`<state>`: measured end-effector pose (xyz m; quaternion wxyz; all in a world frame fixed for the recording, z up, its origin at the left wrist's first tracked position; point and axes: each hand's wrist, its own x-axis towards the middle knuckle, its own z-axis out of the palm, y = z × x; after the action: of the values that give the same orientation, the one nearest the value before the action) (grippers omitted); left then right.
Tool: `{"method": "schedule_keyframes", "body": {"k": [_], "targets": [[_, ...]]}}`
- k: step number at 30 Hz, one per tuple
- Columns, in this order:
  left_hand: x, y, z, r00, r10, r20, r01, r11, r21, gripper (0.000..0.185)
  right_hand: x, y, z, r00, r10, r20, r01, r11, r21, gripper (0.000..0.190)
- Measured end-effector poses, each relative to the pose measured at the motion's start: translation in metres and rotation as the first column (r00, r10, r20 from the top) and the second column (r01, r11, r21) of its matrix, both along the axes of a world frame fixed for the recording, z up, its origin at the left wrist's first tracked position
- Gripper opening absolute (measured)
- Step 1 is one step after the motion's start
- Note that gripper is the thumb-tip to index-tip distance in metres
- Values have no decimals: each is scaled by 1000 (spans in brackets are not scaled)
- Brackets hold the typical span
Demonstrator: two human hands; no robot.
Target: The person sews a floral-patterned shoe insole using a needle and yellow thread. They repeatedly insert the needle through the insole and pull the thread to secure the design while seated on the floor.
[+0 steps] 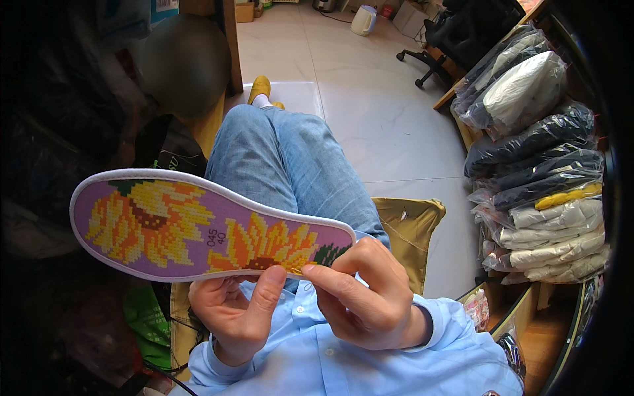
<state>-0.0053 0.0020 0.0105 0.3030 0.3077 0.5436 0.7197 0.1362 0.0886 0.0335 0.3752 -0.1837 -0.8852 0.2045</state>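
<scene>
A shoe insole (198, 227) with a white bound edge and a cross-stitch pattern of yellow and orange sunflowers on purple lies across the view above my lap. Its wide end points left. My left hand (242, 307) pinches the lower edge near the middle, thumb on top and fingers underneath. At the narrow right end is my right hand (366, 292), its index fingertip on the stitched face near the lower edge, close to my left thumb. A small bit of yellow thread (296, 270) shows by that fingertip. Whether a needle is there, I cannot tell.
Plastic-wrapped padded clothes (554, 198) are stacked on shelving at the right. A black swivel chair (465, 34) and a white electric kettle (363, 21) stand farther off. A khaki cloth seat (411, 232) shows beside my legs, and a green bag (146, 321) lies at the left.
</scene>
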Motion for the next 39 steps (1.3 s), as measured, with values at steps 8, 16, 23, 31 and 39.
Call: {"method": "schedule_keyframes", "body": {"k": [8, 16, 23, 31, 39], "targets": [[-3, -1, -6, 938, -52, -343, 59, 998, 11, 22, 0, 0, 5, 991, -11, 133, 1, 997, 81, 31], [-5, -2, -7, 987, -30, -159, 21, 998, -60, 18, -1, 8, 10, 989, 87, 117, -75, 992, -100, 25], [-6, 0, -9, 991, -95, -90, 95, 995, -10, 19, 1, 8, 16, 994, -93, 55, 106, 943, -315, 37], [-7, 1, -1, 963, -176, 203, 177, 984, 15, 20, 4, 21, 0, 999, -10, -31, -11, 780, -626, 54], [-11, 0, 1, 918, -244, 311, 256, 967, 2, 21, 14, 23, -20, 929, -52, -367, -362, -336, -869, 50]]}}
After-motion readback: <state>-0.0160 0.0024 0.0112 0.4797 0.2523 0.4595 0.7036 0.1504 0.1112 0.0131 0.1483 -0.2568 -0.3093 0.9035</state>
